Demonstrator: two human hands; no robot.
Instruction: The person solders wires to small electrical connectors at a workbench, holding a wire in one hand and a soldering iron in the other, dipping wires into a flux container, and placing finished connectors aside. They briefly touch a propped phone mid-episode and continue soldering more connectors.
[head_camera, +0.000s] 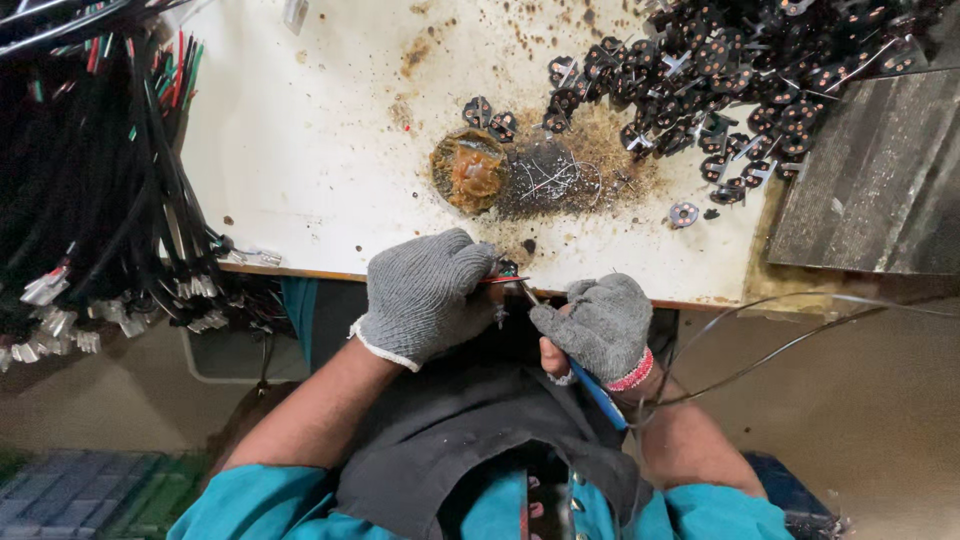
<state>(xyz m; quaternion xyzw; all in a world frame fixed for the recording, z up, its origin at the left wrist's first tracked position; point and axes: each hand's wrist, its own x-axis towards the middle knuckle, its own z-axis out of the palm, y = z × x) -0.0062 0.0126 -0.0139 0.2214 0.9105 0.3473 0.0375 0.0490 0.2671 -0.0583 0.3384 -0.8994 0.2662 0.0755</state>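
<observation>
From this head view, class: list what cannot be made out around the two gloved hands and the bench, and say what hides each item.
- Small part pinched by the left hand: covered by the grey glove fingers.
- Tool tip in the right hand: too small, lost against the dark lap; only the blue handle shows.
- Pile of small black parts: cut off by the top edge.
- Wire bundle: runs past the left edge.
</observation>
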